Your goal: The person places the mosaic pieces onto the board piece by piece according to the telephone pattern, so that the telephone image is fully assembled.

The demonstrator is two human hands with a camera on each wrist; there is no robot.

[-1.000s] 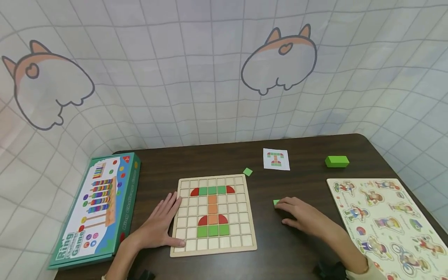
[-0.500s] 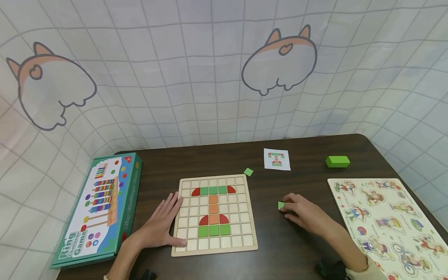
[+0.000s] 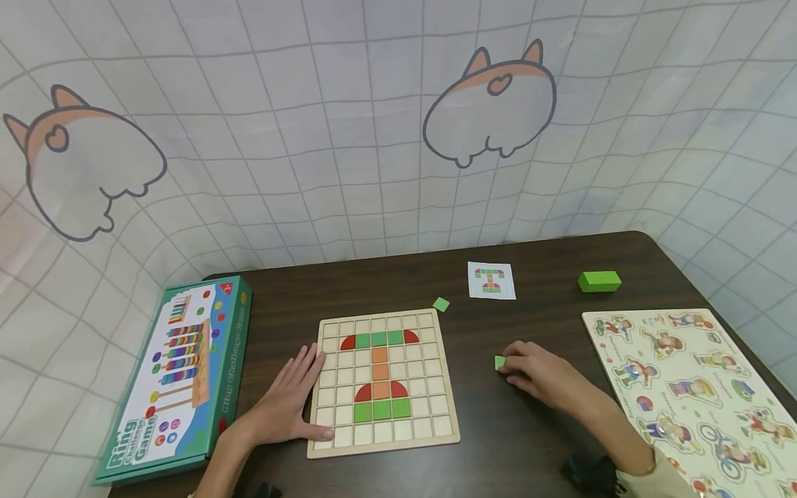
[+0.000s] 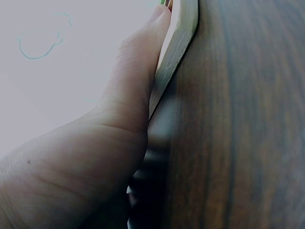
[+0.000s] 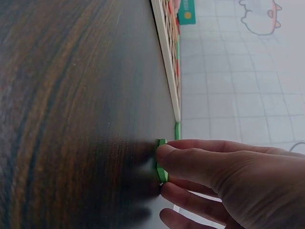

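Observation:
My left hand (image 3: 283,404) rests with straight, spread fingers along the left edge of a wooden grid board (image 3: 422,425). In the left wrist view its thumb (image 4: 136,71) lies against the board's side (image 4: 178,47). Green and orange square tiles and red quarter-round tiles (image 3: 364,392) fill some of the board's cells in a T-like figure. To the right of the board, my right hand (image 3: 538,373) pinches a small green square tile (image 3: 499,363) between thumb and fingers, low at the tabletop. Part of that tile (image 5: 162,174) is hidden behind the thumb in the right wrist view.
Another green tile (image 3: 441,304) lies by the board's top right corner. Behind it is a pattern card (image 3: 507,283). A green block (image 3: 599,281) stands at the back right, above a picture puzzle board (image 3: 675,360). A boxed ring game (image 3: 180,387) lies at the left.
My right hand has drawn back slightly to the right, its thumb now closed in on the green tile, which has shifted a little right. The left hand stays on the board.

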